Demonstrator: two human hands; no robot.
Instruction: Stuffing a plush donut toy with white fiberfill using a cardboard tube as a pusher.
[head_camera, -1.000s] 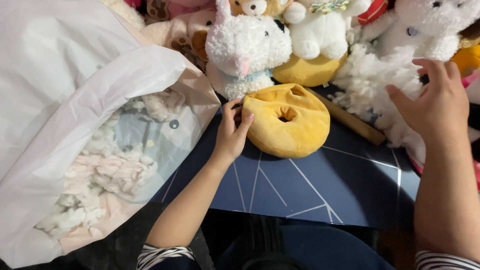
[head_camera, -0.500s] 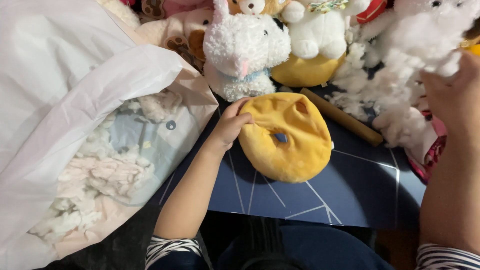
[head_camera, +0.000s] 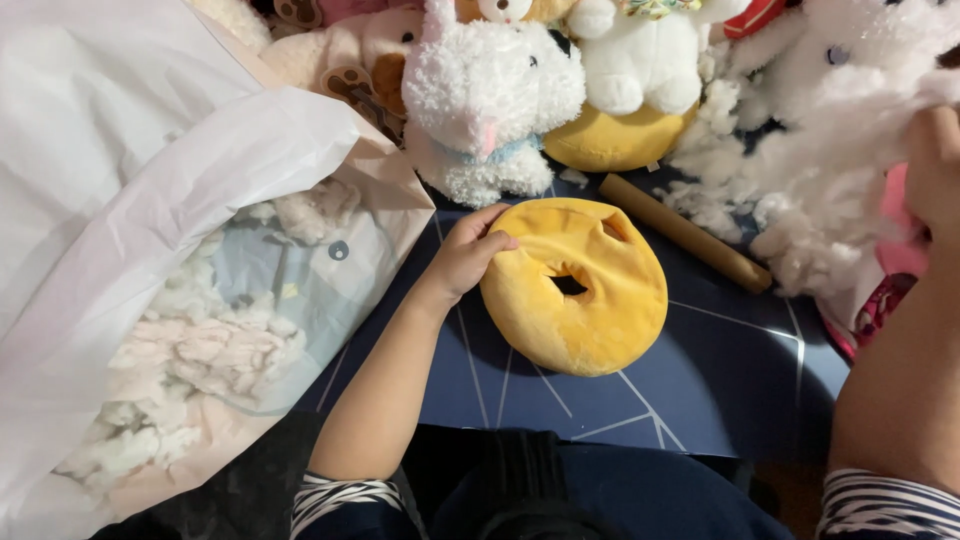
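A round yellow plush cushion (head_camera: 585, 290) with a small hole in its middle lies on a dark blue mat (head_camera: 690, 380). My left hand (head_camera: 465, 255) grips the cushion's left edge, thumb on top. At the right edge of the view my right hand (head_camera: 935, 170) closes on a clump of white stuffing fluff (head_camera: 800, 190) in a loose pile. My right forearm runs down the right side.
A big white bag (head_camera: 150, 200) lies open on the left, holding scraps of white and pink stuffing (head_camera: 200, 360). Soft toys line the back: a white fluffy animal (head_camera: 490, 100), another white one (head_camera: 640, 50) on a yellow cushion. A brown cardboard tube (head_camera: 685, 232) lies behind the yellow cushion.
My left hand has taken hold of the cushion's edge and tipped it so its hole faces up. My right hand moved right and up into the white fluff.
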